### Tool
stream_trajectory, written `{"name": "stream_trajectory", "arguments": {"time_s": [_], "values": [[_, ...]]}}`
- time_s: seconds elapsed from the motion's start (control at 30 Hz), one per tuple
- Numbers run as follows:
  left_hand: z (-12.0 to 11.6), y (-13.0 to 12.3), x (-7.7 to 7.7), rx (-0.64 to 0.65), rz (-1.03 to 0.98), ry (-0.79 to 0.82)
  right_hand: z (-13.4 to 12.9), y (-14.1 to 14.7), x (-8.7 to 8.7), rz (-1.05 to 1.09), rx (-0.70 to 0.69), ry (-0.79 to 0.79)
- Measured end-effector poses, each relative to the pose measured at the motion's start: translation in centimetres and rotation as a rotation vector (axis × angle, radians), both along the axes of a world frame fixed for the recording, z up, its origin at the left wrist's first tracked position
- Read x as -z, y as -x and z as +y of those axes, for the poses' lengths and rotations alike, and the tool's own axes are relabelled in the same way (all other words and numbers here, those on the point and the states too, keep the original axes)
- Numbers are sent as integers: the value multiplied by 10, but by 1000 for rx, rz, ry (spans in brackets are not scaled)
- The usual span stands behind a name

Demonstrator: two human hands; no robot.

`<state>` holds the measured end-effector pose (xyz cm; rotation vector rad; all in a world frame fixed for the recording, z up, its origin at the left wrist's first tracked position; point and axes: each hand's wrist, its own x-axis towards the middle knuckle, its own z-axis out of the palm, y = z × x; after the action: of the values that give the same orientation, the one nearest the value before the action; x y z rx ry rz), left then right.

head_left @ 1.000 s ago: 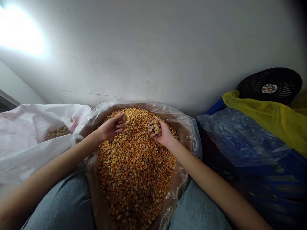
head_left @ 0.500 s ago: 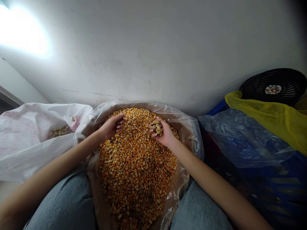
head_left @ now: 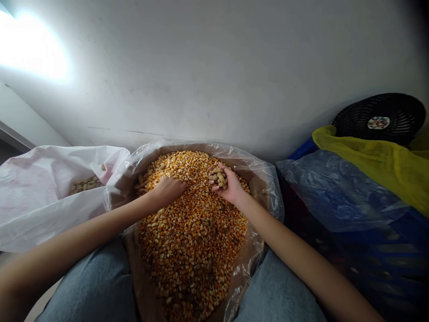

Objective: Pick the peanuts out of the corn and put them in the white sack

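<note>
Dried corn kernels (head_left: pixel 181 241) fill a large sack lined with clear plastic (head_left: pixel 273 190), between my knees. Palm down over the corn, my left hand (head_left: pixel 170 191) has its fingers curled down at the kernels; what they hold, if anything, is hidden. On the right side of the sack my right hand (head_left: pixel 229 185) is turned palm up, its fingers wrapped round several unshelled peanuts (head_left: pixel 217 177). More peanuts (head_left: pixel 208 222) lie scattered among the kernels, some at the sack's left edge.
A white bag (head_left: pixel 50 179) with peanuts (head_left: pixel 85 184) inside stands at the left. At the right are a blue crate (head_left: pixel 385 264), a clear plastic sheet (head_left: pixel 345 192), yellow mesh (head_left: pixel 375 154) and a black round basket (head_left: pixel 378 118). A pale wall (head_left: pixel 208 76) rises behind.
My left hand has moved right and down onto the corn and turned palm down. Peanuts now show at the sack's left edge. My right hand has hardly moved.
</note>
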<state>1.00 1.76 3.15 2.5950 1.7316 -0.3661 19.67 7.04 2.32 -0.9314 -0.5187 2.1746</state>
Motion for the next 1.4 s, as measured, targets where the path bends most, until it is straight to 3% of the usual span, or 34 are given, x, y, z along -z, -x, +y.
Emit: {"name": "stream_trajectory", "arguments": {"time_s": [0.13, 0.23, 0.37, 0.43, 0.53, 0.6, 0.7, 0.8, 0.93, 1.03, 1.1, 1.17, 1.27, 1.33, 1.4], "values": [[3, 7, 1, -141, -267, 11, 1, 0, 0, 4, -6, 2], [8, 20, -3, -298, -761, 95, 2, 0, 1, 15, -14, -3], [10, 28, -7, -423, -1414, 397, 2, 1, 1, 8, -17, -2], [8, 26, -9, -437, -1514, 441, 2, 2, 0, 13, -19, 1], [6, 22, -13, -395, -1475, 382, 1, 2, -1, 14, -16, 7], [5, 21, -15, -405, -1532, 425, 0, 2, -2, 2, -14, 7], [6, 23, -18, -505, -1863, 671, -1, 2, -3, -9, -6, 5], [6, 26, -20, -517, -2250, 889, -1, 2, -3, -11, 3, 10], [6, 30, -25, -466, -2502, 901, -1, 2, -3, -13, 2, 8], [7, 32, -23, -512, -2395, 821, 0, 2, -3, -6, -9, 3], [8, 34, -19, -525, -2191, 690, 0, 2, -3, -3, -13, 4], [8, 36, -15, -460, -1853, 488, 0, 2, -4, -3, -11, 2], [6, 42, -12, -253, -1194, 193, -1, 2, -4, -4, -7, -6], [4, 46, -10, -155, -819, 101, -1, 2, -4, -5, -11, -9], [3, 50, -8, -124, -576, 91, 0, 2, -4, -4, -13, -13]]}}
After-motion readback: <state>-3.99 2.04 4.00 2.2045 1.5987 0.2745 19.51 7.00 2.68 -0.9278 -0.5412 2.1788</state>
